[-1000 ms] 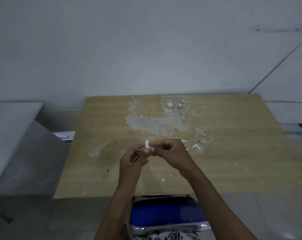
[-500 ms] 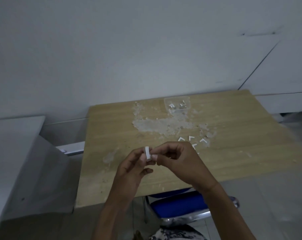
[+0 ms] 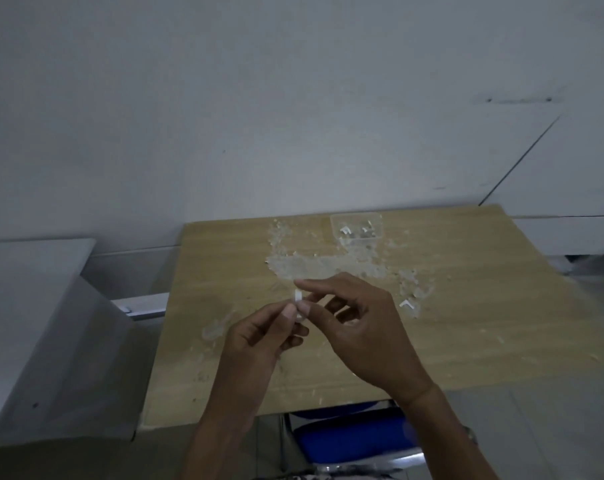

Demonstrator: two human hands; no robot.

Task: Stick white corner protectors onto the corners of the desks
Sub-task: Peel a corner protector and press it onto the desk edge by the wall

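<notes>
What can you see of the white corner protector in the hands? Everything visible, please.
The white corner protector is a small white piece, plastic by its look, held above the wooden desk near its middle. Only a short upright strip shows at the top, plus a sliver lower down; the rest is hidden by fingers. The left hand and the right hand both pinch it between thumb and fingertips. It touches nothing else. Whether any backing is peeled cannot be told.

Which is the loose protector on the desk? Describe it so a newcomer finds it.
Start at the wooden desk. Right of the right hand, at the edge of the pale scraps, lies a small white L-shaped protector. Unlike those in the clear tray or the hands, it lies alone on the wood.
</notes>
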